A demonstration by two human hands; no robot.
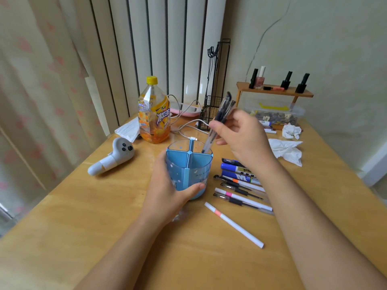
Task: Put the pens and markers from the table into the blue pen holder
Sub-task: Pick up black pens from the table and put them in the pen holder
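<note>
The blue pen holder, round and split into compartments, stands mid-table. My left hand wraps its near left side. My right hand grips a bundle of black-capped clear pens, tilted, with their tips inside the holder's back right compartment. To the right of the holder lie several pens and markers: blue markers, black gel pens and white pens with pink bands, partly hidden under my right forearm.
An orange drink bottle stands behind the holder, with a white cable beside it. A white handheld device lies left. Crumpled tissues, a wire rack, a clear box and a small wooden shelf are at the back right.
</note>
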